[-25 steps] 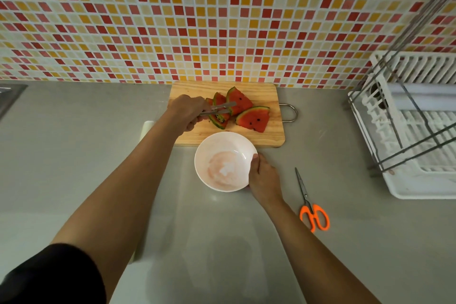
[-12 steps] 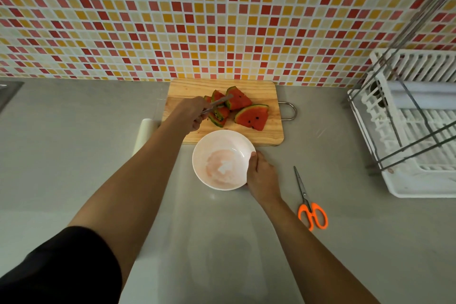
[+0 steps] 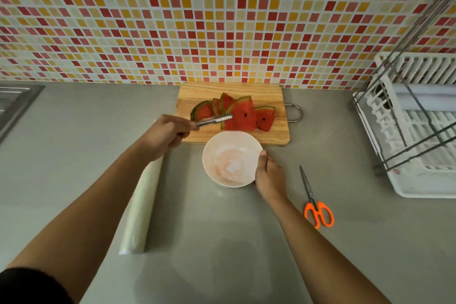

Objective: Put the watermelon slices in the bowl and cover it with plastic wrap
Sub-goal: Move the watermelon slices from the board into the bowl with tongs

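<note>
Steel tongs (image 3: pixel 214 120), gripped in the left hand (image 3: pixel 167 134), reach the watermelon slices (image 3: pixel 237 115) on the wooden cutting board (image 3: pixel 271 136). The right hand (image 3: pixel 270 175) clasps the rim of the white bowl (image 3: pixel 214 145), likely steadying it. Nearby, the plastic wrap roll (image 3: pixel 140 207) waits on the bench (image 3: pixel 222 242).

Orange-handled scissors (image 3: pixel 313 198) lie near the dish rack (image 3: pixel 419 181).

Bare counter (image 3: pixel 222 242) between plastic wrap roll (image 3: pixel 140 205) and scissors (image 3: pixel 314 201), nearside of bowl (image 3: pixel 214 145); dish rack (image 3: pixel 419 155) bounds right.
</note>
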